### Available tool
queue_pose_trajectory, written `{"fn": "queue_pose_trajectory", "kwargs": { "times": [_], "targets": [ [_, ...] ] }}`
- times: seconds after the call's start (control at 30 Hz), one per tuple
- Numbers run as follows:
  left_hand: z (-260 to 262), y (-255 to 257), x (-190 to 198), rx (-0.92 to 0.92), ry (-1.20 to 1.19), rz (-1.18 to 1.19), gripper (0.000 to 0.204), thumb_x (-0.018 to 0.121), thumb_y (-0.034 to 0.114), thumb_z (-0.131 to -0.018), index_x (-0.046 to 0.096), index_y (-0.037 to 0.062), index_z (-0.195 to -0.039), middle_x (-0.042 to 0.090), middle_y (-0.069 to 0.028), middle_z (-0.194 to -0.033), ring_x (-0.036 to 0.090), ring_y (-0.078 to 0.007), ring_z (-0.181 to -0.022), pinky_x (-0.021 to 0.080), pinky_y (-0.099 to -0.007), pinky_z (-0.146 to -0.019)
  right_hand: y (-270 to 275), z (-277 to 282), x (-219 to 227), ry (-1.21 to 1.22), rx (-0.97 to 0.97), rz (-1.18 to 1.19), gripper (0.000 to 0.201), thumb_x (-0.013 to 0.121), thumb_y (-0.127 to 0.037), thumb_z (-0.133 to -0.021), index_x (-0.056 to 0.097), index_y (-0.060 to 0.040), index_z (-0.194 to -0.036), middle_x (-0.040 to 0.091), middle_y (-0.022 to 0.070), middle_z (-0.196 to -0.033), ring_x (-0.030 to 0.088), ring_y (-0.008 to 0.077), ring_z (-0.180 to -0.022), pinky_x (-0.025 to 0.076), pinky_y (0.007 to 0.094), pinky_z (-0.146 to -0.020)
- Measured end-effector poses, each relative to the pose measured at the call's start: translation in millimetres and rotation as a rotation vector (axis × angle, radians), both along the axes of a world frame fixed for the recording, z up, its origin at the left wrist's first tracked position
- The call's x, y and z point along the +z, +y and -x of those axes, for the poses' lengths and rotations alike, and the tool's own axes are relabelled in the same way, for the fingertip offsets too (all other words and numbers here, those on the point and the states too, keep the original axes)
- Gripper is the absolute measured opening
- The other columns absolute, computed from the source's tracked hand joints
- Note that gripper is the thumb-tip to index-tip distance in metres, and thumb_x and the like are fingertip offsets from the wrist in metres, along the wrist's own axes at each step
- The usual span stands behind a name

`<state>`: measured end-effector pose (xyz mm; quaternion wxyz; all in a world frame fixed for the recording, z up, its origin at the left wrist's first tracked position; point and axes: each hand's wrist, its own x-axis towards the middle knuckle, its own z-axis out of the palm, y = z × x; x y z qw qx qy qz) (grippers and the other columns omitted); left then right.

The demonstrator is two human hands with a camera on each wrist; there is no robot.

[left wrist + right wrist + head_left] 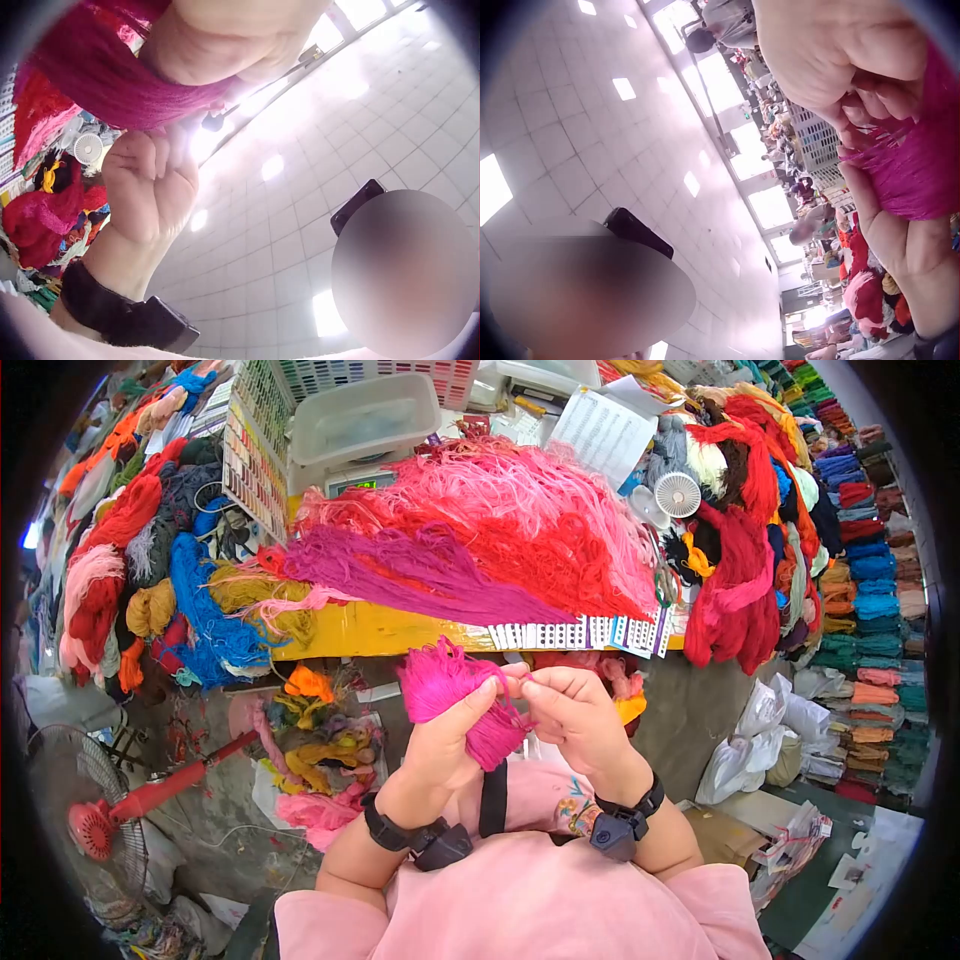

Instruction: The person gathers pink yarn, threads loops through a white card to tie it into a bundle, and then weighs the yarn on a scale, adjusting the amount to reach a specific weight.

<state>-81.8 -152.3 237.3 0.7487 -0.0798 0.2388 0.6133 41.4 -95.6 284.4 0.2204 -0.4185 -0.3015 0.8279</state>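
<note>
A thick magenta skein of yarn [438,685] is held in front of the chest. My left hand [448,735] grips it, thumb across the strands. Close against its right side, my right hand [578,712] has its fingers curled and pinches a few magenta strands between thumb and forefinger. In the right wrist view the skein [926,172] spans between both hands, and the right fingers are bent in at its loose threads. Seen from the left wrist, the skein [97,71] hangs beneath the left palm, with the right hand [154,180] just past it.
Ahead, a yellow-edged table [380,632] bears a heap of pink and red yarn [520,500], with purple yarn [400,570] at its front. A clear plastic tub [365,420] and a small white fan [678,494] stand behind. A red floor fan [92,828] is at left.
</note>
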Motion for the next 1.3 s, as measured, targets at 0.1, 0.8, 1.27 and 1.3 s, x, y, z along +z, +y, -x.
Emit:
{"fn": "queue_pose_trajectory", "kwargs": {
  "times": [0.1, 0.8, 1.27, 1.3],
  "targets": [
    [0.8, -0.9, -0.2, -0.063, 0.016, -0.068, 0.023, 0.044, 0.012, -0.082, 0.051, -0.0029, -0.099, 0.054, -0.0109, -0.096, 0.052, -0.0183, -0.088, 0.042, -0.0310, -0.078, -5.0, 6.7, -4.2, -0.129, 0.030, -0.146, 0.014, 0.054, -0.006, -0.075, 0.058, 0.0005, -0.086, 0.051, -0.0045, -0.063, 0.034, -0.0011, -0.048, 0.024, 0.0155, -0.041],
    [2.6, -7.7, -7.9, -0.016, -0.089, -0.183, 0.040, 0.034, 0.029, -0.086, 0.041, -0.0021, -0.110, 0.042, -0.0140, -0.115, 0.040, -0.0206, -0.107, 0.030, -0.0345, -0.092, -3.5, 2.3, -7.5, -0.030, -0.009, -0.040, 0.009, 0.053, -0.009, -0.077, 0.056, -0.0029, -0.083, 0.047, -0.0063, -0.062, 0.033, -0.0005, -0.046, 0.022, 0.0147, -0.040],
    [5.6, -4.0, -4.3, -0.042, -0.137, -0.239, 0.039, 0.032, 0.026, -0.087, 0.040, -0.0034, -0.111, 0.046, -0.0126, -0.110, 0.045, -0.0203, -0.101, 0.036, -0.0335, -0.087, -2.6, 1.9, -14.2, -0.097, -0.013, -0.103, 0.003, 0.056, -0.004, -0.072, 0.058, -0.0029, -0.073, 0.053, -0.0015, -0.067, 0.042, 0.0023, -0.054, 0.030, 0.0163, -0.045],
    [6.5, -3.7, -3.9, -0.056, -0.137, -0.246, 0.040, 0.032, 0.027, -0.087, 0.040, -0.0036, -0.111, 0.046, -0.0127, -0.109, 0.045, -0.0208, -0.101, 0.036, -0.0341, -0.087, -1.3, -1.1, -14.3, -0.037, -0.011, -0.082, 0.005, 0.054, -0.005, -0.074, 0.058, -0.0026, -0.076, 0.052, -0.0024, -0.065, 0.038, 0.0020, -0.050, 0.028, 0.0161, -0.044]
  ]
}}
